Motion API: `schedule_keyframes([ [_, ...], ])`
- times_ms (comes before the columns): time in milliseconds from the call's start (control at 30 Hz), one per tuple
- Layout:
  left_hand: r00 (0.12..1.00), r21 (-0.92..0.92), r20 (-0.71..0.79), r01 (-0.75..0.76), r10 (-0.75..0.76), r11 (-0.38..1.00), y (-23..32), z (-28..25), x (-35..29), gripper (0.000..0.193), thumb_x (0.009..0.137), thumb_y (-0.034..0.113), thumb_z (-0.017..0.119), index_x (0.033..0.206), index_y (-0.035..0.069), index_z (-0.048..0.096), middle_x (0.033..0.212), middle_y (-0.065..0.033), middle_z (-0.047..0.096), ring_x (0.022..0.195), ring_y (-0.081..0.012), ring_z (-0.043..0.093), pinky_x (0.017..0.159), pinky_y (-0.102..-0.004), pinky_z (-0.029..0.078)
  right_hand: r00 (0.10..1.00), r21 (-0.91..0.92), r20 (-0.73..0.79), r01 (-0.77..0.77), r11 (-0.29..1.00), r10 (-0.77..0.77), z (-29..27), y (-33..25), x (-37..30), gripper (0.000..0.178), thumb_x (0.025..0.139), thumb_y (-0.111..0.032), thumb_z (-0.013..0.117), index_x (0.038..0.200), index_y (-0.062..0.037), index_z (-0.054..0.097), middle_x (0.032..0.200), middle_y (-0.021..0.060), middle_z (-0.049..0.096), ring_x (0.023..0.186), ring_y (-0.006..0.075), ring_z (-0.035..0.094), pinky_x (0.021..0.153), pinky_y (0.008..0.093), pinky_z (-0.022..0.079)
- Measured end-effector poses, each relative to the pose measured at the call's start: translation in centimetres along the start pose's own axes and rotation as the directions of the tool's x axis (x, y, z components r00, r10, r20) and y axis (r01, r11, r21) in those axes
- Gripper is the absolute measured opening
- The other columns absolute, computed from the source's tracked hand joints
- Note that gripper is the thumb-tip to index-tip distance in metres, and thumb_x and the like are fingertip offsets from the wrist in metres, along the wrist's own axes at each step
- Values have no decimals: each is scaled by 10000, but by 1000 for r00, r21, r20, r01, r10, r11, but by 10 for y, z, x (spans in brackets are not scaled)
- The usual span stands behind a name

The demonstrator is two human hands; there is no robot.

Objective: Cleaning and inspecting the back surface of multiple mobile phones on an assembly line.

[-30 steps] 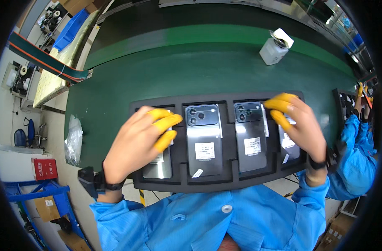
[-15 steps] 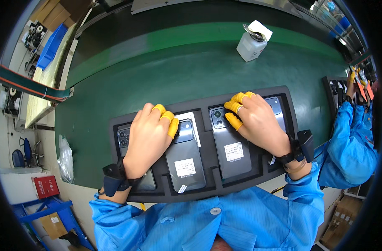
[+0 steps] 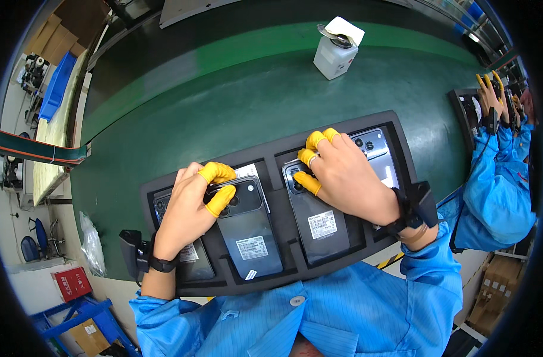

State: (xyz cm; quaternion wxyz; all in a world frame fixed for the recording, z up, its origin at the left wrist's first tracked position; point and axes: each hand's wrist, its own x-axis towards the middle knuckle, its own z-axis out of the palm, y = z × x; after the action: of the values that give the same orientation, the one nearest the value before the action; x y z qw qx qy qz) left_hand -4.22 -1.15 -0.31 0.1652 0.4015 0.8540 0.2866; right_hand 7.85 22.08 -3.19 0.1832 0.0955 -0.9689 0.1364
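Pinching top of inner-left phone point(image 3: 248, 226) in left grip point(image 3: 189, 207); cannot tell if pinching inner-right phone point(image 3: 313, 204) with top under right grip point(image 3: 350, 178).

The person wears a bright blue jacket point(image 3: 396, 303), finely lined, with an open collar point(image 3: 334, 336) and pale round button point(image 3: 296, 301). Yellow finger cots point(image 3: 221, 201) sheathe several digits of the left hand point(image 3: 191, 208) and right hand point(image 3: 355, 181). Black wrist straps point(image 3: 164, 265) carry chunky black boxes point(image 3: 422, 205).
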Motion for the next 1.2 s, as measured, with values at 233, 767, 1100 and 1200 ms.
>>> schedule_keyframes([
  [233,989,-460,-105,42,-101,887,-36,14,11,215,863,49,615,1067,12,558,988,-29,592,897,-98,548,810,-261,463,954,500,296,-185,846,34,-25,23,7,374,767,-167,729,1066,-26,554,1028,134,593,982,286,542,883,363,417],
  [767,946,275,-324,62,31,959,-54,-29,-53,156,832,30,574,968,-1,644,946,-142,583,927,-315,533,834,-370,426,957,167,160,-268,949,242,-70,56,-27,253,796,-83,647,1041,-24,626,994,130,599,981,320,548,849,390,450],
  [1100,935,444,-341,67,99,894,-74,-7,-64,253,799,52,638,1052,40,653,999,-144,538,936,-314,499,830,-387,426,966,-107,34,-252,962,256,-53,64,-50,189,788,-105,658,940,-1,614,911,127,559,903,320,520,817,385,435],
  [1200,944,403,-328,97,45,910,-69,-8,-60,216,806,54,629,1019,29,652,996,-147,530,940,-317,491,849,-387,414,948,-44,94,-303,952,306,-55,73,-48,181,792,-119,661,924,-4,613,921,122,555,903,318,509,816,380,431],
])
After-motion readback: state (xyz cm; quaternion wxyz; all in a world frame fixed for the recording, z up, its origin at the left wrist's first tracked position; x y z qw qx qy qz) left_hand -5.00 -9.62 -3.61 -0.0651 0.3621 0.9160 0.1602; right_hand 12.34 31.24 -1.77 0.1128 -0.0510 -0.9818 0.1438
